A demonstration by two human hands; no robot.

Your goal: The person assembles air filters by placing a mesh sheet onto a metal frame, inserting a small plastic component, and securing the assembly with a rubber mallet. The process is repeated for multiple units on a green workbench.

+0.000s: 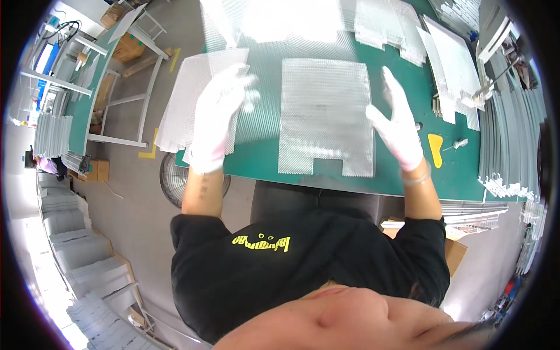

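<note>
A pale honeycomb-like mesh sheet [326,116] with a notch in its near edge lies flat on the green tabletop [455,175] in front of me. My left hand [219,105], in a white glove, hovers over a stack of similar sheets [181,99] at the left. Its fingers are apart, slightly blurred, and nothing shows in them. Just right of the middle sheet is my right hand [396,122], also gloved, thumb and fingers spread, holding nothing. Its thumb is close to the sheet's right edge; I cannot tell whether they touch. Beyond them, a see-through sheet [262,76] looks smeared.
At the right lie a yellow scraper-like piece [436,150] and a screwdriver [458,143]. More sheets [391,29] lie at the far right, with a rack of long grey strips [507,128] beyond the table's right side. A round fan [175,181] stands below the left edge.
</note>
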